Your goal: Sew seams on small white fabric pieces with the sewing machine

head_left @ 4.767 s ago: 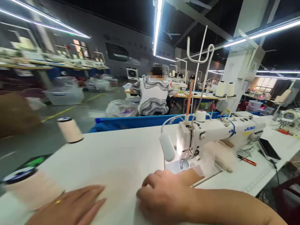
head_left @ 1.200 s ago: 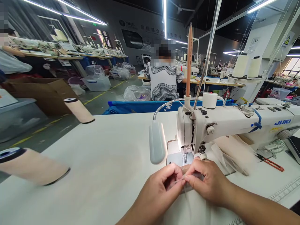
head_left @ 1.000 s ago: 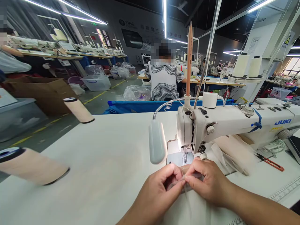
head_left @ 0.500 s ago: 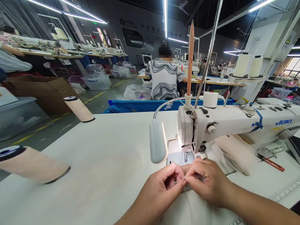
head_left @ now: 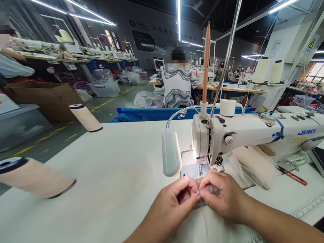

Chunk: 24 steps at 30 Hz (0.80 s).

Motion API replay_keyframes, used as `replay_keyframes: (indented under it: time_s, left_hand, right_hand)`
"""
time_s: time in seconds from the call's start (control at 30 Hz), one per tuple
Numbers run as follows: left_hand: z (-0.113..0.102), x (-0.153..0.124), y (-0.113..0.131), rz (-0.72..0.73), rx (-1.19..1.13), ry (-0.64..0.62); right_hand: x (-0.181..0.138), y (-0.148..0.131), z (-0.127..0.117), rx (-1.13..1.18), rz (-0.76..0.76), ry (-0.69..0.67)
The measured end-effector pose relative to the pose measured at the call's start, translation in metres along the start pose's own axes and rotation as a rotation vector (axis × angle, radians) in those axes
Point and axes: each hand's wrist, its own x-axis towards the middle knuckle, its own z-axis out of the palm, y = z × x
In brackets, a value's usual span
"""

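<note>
Left hand had come in from beside the large beige cone to meet the right hand, each grip pinching a pale strand that ran crosswise between them, just before the presser foot, neither hand clearly nearer it

Left hand pinched; right hand pinched; thumbs close together
</note>
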Motion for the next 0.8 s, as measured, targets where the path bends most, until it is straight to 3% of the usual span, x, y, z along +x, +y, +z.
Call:
replay_keyframes:
  time_s: [0.27,0.43,0.8]
  left_hand:
    - [0.0013,0.003,-0.0031,0.052,-0.015,0.047]
    - [0.0014,0.0015,-0.0069,0.033,-0.004,0.068]
    - [0.0011,-0.0002,-0.0067,0.161,0.053,0.087]
  right_hand:
    - [-0.0003,-0.0005,0.0025,0.002,-0.035,0.05]
    - [-0.0009,-0.0001,0.0022,0.017,0.002,0.025]
    - [0.0018,-0.0012,-0.002,0.078,0.05,-0.036]
